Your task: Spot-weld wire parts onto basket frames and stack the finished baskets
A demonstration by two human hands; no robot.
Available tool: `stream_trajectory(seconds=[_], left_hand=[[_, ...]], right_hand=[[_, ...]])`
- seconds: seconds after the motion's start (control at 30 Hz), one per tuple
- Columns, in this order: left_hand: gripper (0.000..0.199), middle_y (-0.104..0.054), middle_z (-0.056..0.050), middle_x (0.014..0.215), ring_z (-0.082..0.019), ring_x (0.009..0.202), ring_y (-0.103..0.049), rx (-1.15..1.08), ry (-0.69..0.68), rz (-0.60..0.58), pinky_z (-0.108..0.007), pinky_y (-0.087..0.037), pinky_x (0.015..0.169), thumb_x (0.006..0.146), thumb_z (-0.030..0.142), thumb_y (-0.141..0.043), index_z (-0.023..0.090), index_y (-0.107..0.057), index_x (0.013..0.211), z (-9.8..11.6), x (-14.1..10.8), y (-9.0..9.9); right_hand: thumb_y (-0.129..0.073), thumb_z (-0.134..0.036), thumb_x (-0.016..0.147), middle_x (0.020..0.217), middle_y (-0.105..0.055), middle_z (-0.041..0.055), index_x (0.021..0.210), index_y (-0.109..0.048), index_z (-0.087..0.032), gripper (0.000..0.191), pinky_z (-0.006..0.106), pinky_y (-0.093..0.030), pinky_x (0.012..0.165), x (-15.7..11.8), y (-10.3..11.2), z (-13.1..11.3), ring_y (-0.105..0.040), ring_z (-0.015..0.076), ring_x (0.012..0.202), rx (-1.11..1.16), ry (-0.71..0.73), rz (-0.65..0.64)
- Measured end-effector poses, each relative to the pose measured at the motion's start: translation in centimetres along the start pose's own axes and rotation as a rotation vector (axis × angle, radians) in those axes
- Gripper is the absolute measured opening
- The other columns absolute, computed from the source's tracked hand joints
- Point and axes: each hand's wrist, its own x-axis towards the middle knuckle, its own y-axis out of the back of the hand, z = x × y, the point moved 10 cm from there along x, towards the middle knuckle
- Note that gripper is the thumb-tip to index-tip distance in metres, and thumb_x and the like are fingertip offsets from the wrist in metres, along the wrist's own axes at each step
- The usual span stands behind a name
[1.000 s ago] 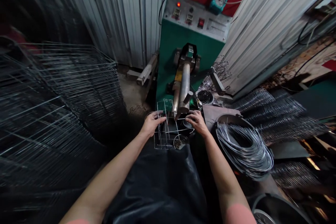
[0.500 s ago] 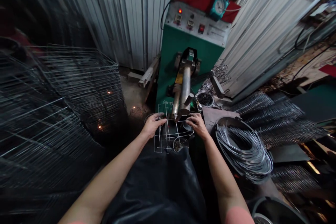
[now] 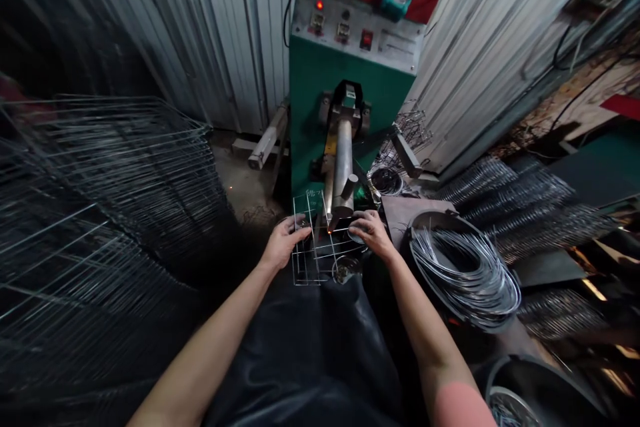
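A small frame of thin wires (image 3: 306, 278) sits below the metal arm (image 3: 344, 153) of a green machine (image 3: 310, 93). My left hand (image 3: 285, 240) pinches the frame's left side between thumb and fingers. On the other side, my right hand (image 3: 371, 232) has its fingers closed on the right end of a wire that crosses under the arm's tip. A small orange glow shows where the tip meets the wires. A round dish (image 3: 346, 268) lies just below the tip, partly behind the wires.
Stacked wire grids (image 3: 125, 153) fill the left side. A tub (image 3: 417, 220) with coiled wires (image 3: 465, 280) stands at the right, near wire bundles (image 3: 530, 193). Another round container (image 3: 540, 380) is at the lower right. A metal bar (image 3: 270, 137) juts out left of the machine.
The view has shifted, so the machine appears further left. An orange glow has appeared at the arm's tip, and the sparks near the left stack have mostly gone. Both hands keep their grip.
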Motion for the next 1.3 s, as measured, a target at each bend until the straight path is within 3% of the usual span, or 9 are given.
stream_trajectory(seconds=[0.27,0.37,0.53,0.63,0.73,0.8,0.93,1.07,1.3], left_hand=[[0.049,-0.051,0.007,0.060,-0.007,0.058,-0.051,0.076,-0.043,0.071,-0.022,-0.045,0.068,0.056,0.025,-0.076,0.016,-0.064,0.103,0.3,-7.2,3.7],[0.051,-0.056,0.006,0.063,-0.011,0.067,-0.058,0.001,0.012,0.120,-0.027,-0.047,0.080,0.054,0.022,-0.078,0.019,-0.064,0.103,1.7,-10.8,6.5],[0.050,-0.058,0.005,0.059,-0.012,0.058,-0.057,-0.191,0.093,0.091,-0.044,-0.049,0.086,0.059,0.022,-0.075,0.020,-0.063,0.107,4.5,-14.8,9.2],[0.035,-0.059,0.002,0.059,-0.015,0.060,-0.058,-0.331,0.236,0.022,-0.053,-0.049,0.083,0.069,0.027,-0.066,0.015,-0.064,0.102,2.7,-16.3,8.5],[0.026,-0.064,-0.003,0.064,-0.017,0.063,-0.062,-0.414,0.463,-0.020,-0.052,-0.050,0.082,0.079,0.025,-0.053,0.011,-0.065,0.096,-1.6,-17.8,6.6],[0.026,-0.064,-0.004,0.063,-0.017,0.062,-0.063,-0.437,0.583,-0.057,-0.049,-0.050,0.082,0.083,0.023,-0.045,0.010,-0.065,0.094,-4.2,-18.6,5.1],[0.024,-0.062,-0.003,0.057,-0.014,0.051,-0.060,-0.386,0.710,-0.046,-0.045,-0.053,0.076,0.085,0.020,-0.042,0.010,-0.064,0.090,-7.9,-19.5,4.2],[0.022,-0.063,-0.004,0.060,-0.015,0.052,-0.060,-0.311,0.678,-0.027,-0.041,-0.054,0.072,0.085,0.026,-0.047,0.013,-0.063,0.090,-9.3,-19.3,4.5],[0.050,-0.067,-0.020,0.092,-0.025,0.085,-0.065,-0.252,0.637,-0.077,-0.041,-0.049,0.081,0.086,0.052,-0.036,0.008,-0.061,0.089,-9.1,-18.8,4.8]], right_hand=[[-0.056,-0.035,0.084,0.110,-0.062,0.0056,0.086,-0.069,-0.026,0.016,0.043,-0.041,0.088,-5.2,-0.7,-7.3,-0.047,0.0245,0.099,0.012,0.109,-0.015],[-0.059,-0.040,0.081,0.122,-0.055,0.0058,0.107,-0.063,-0.029,0.029,0.046,-0.037,0.096,-8.6,2.2,-9.8,-0.044,0.0267,0.112,0.123,0.114,0.107],[-0.047,-0.039,0.087,0.132,-0.046,0.0084,0.133,-0.036,-0.029,0.049,0.046,-0.038,0.098,-15.5,8.8,-3.4,-0.046,0.0249,0.117,0.455,-0.246,0.589],[-0.059,-0.037,0.079,0.131,-0.048,0.0091,0.131,-0.042,-0.027,0.055,0.047,-0.034,0.102,-17.8,5.5,-1.7,-0.045,0.0256,0.120,0.550,-0.320,0.292],[-0.065,-0.036,0.075,0.135,-0.044,0.0091,0.129,-0.047,-0.026,0.057,0.048,-0.026,0.107,-21.1,-0.2,-4.2,-0.036,0.0259,0.128,0.597,-0.260,-0.103],[-0.064,-0.039,0.077,0.137,-0.043,0.0082,0.120,-0.056,-0.027,0.046,0.048,-0.022,0.108,-23.6,-2.7,-6.0,-0.029,0.0255,0.132,0.609,-0.236,-0.205],[-0.055,-0.047,0.082,0.111,-0.063,0.0086,0.095,-0.070,-0.025,0.029,0.045,-0.032,0.102,-27.4,-5.7,-7.5,-0.046,0.0243,0.120,0.697,-0.277,-0.233],[-0.055,-0.048,0.081,0.097,-0.066,0.0068,0.095,-0.069,-0.021,0.034,0.039,-0.042,0.090,-29.5,-6.9,-7.5,-0.059,0.0218,0.096,0.757,-0.364,-0.214],[-0.060,-0.048,0.074,0.073,-0.061,0.0009,0.085,-0.066,-0.021,0.030,0.031,-0.044,0.072,-26.4,-6.4,-6.2,-0.054,0.0165,0.070,0.876,-0.578,0.148]])
